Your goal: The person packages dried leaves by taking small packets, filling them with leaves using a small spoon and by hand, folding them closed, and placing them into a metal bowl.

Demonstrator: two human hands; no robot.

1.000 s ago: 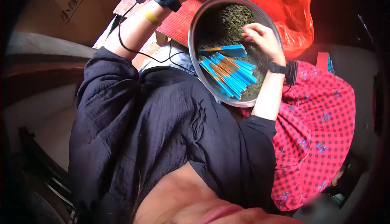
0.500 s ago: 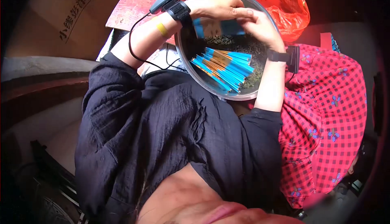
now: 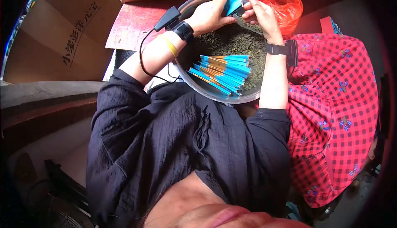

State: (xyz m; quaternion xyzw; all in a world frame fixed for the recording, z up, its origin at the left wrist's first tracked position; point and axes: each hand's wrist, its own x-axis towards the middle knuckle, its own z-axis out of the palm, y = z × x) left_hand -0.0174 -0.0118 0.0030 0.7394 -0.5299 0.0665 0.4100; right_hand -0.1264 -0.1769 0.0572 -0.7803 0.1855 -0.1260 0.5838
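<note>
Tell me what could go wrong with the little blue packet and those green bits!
The left hand holds the blue packet near the far rim of the basin, so green bits might spill outside. The black cable loops from the left wrist and could snag the basin. The fanned-out packets might slide about if the basin gets bumped.

A brown cardboard panel stands at the upper left, marked with 1 underlined row of dark printed characters. Next to it is a red wooden counter, its top washed pale pink where strong light lands. Below the cardboard, a grey ledge curves across the left side — a reddish-brown band runs under it. The upper right background falls into deep shadow above a dull grey surface — wall or floor, unclear. Both lower corners are dim and cluttered.
</note>
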